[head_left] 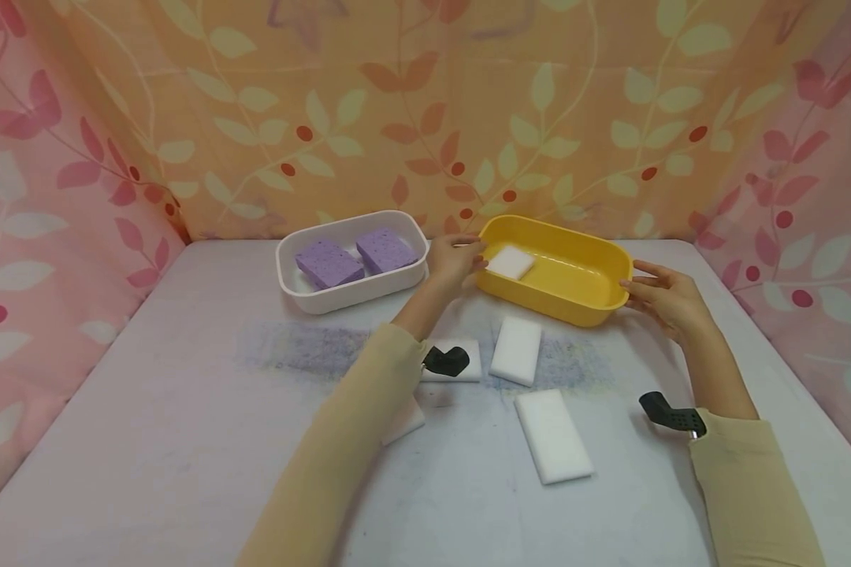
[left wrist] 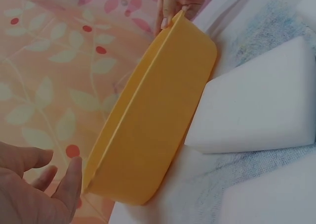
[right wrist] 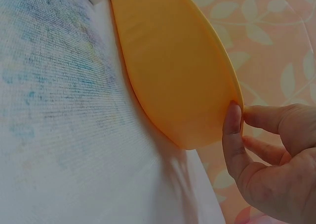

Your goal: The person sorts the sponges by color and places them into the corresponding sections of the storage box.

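Note:
A yellow plastic basin stands at the back right of the table, with a white sponge in its left end. At the basin's right end, my right hand pinches the rim between thumb and finger; the right wrist view shows the thumb on the outer wall. My left hand is at the basin's left end, its fingers loosely bent. One fingertip lies close against the rim; whether it touches, I cannot tell.
Left of the yellow basin is a white basin holding two purple sponges. Several white sponges lie on the table in front, partly hidden by my left arm. Floral curtains surround the table.

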`<state>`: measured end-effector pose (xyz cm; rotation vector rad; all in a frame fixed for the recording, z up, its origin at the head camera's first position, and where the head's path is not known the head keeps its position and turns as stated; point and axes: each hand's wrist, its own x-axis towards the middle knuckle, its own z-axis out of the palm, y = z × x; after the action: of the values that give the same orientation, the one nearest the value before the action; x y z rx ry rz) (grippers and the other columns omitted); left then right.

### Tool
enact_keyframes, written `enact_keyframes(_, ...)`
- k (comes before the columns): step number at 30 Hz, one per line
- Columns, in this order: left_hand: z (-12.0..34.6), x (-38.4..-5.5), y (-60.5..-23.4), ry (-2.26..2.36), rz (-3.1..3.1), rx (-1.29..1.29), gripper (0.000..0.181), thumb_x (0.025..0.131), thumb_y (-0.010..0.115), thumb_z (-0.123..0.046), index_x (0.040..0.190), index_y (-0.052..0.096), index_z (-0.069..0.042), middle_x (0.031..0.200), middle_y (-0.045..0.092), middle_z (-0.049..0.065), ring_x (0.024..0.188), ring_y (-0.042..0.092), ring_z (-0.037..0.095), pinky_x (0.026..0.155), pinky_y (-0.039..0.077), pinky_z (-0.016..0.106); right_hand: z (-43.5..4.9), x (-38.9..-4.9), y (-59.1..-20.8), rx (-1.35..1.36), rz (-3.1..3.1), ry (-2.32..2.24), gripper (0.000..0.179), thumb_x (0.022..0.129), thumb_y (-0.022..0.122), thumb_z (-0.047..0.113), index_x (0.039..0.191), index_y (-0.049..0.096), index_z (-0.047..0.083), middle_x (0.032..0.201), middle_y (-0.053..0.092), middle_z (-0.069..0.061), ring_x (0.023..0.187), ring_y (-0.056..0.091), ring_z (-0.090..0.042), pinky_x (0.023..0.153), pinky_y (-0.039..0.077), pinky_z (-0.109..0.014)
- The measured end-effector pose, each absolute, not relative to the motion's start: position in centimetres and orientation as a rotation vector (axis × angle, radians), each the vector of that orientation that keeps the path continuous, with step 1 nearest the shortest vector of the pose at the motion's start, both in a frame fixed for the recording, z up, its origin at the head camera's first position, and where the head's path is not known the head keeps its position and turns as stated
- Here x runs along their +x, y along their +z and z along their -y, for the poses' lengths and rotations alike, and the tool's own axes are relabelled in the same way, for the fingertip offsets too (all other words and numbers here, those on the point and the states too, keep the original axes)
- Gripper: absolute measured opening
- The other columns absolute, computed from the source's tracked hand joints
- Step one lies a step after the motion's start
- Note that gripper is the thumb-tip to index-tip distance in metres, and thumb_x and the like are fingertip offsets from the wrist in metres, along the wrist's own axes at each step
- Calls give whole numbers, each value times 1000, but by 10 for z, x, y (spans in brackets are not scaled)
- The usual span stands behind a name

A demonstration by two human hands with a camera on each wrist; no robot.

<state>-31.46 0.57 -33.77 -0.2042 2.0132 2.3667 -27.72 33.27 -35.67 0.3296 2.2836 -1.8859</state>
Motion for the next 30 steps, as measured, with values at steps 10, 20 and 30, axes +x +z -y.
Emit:
enact_keyframes(10,4,-302,-331,2333,-2008,-154,29,101,68,1,127,67,13,135,63,26,123,65,48,96,61,38,-333,-277,-355,316,-2213,-1968,86,103,70,14,169,16,6,89,66,19,81,71,-2,75,61,-16)
enact_keyframes(20,22,-283,-324,2263,-1998,-65,33,101,68,1,131,65,13,133,64,25,100,68,30,100,60,41,-334,-277,-357,304,-2214,-1980,86,102,71,14,168,17,4,87,68,19,80,72,-3,74,62,-17)
enact_keyframes(30,47,-265,-326,2100,-2127,5,33,102,69,-6,133,67,5,134,67,22,125,66,39,99,60,40,-333,-280,-358,320,-2221,-1975,86,102,71,15,168,18,5,89,66,17,81,72,-2,75,61,-16)
